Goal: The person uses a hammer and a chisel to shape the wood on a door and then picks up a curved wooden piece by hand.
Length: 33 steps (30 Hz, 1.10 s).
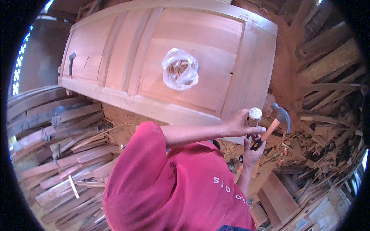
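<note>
At the near right corner of a wooden panelled door (235, 86), my left hand (242, 124) is closed round a chisel (254, 114). Its handle stands up with a pale, battered top; the blade is mostly hidden below the fingers. Just below, my right hand (253, 151) grips a claw hammer (271, 129) by the black part of its orange and black handle. The blue-grey hammer head points up and away to the right. A clear plastic bag (168, 77) of small wooden pegs (180, 71) lies on the door's large panel.
A dark, angled hand tool (71, 63) lies at the door's left end. Stacked boards (69, 154) fill the left side. Timber (331, 57) and offcuts (323, 148) are heaped at right. Reddish sawdust (283, 73) covers the ground beside the door. A wooden trough-like piece (275, 198) lies lower right.
</note>
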Motion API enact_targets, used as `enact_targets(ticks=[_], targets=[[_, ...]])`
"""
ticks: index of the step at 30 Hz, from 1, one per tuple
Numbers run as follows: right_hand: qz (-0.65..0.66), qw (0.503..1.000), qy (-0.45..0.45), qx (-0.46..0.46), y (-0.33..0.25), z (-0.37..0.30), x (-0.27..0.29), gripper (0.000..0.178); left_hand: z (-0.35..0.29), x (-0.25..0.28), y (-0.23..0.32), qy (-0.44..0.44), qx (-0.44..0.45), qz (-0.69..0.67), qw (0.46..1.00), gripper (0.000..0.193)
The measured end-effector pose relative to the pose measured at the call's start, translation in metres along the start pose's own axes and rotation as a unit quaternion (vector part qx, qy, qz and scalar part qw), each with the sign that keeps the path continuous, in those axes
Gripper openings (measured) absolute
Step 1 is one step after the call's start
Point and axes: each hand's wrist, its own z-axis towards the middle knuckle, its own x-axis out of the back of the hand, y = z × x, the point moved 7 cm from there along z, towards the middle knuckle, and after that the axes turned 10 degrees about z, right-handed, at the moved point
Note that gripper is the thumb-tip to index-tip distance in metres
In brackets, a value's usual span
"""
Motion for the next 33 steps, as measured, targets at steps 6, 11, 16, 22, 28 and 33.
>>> enact_targets(ticks=[6, 11, 16, 22, 28, 33], targets=[[-0.034, 0.996, -0.028, -0.083, 0.007, -0.098, 0.004, 0.039, -0.105, -0.017, -0.005, 0.04, 0.028, -0.044, 0.998, 0.034], [-0.067, 0.993, -0.064, -0.07, 0.032, -0.195, -0.008, 0.025, -0.205, -0.023, -0.028, 0.029, -0.002, -0.09, 0.996, 0.034], [-0.138, 0.982, -0.063, -0.111, 0.098, -0.309, -0.009, 0.033, -0.315, -0.014, -0.09, -0.149, 0.097, 0.09, 0.98, 0.05], [-0.168, 0.975, -0.029, -0.144, 0.132, -0.426, 0.003, 0.034, -0.402, 0.067, -0.156, -0.078, 0.087, 0.294, 0.949, 0.052], [-0.142, 0.971, 0.066, -0.181, 0.138, -0.477, 0.008, 0.033, -0.433, 0.18, -0.2, 0.055, 0.138, 0.402, 0.904, 0.046], [-0.119, 0.98, 0.097, -0.126, 0.135, -0.46, -0.015, 0.031, -0.478, 0.257, -0.214, 0.108, 0.192, 0.44, 0.871, 0.045]])
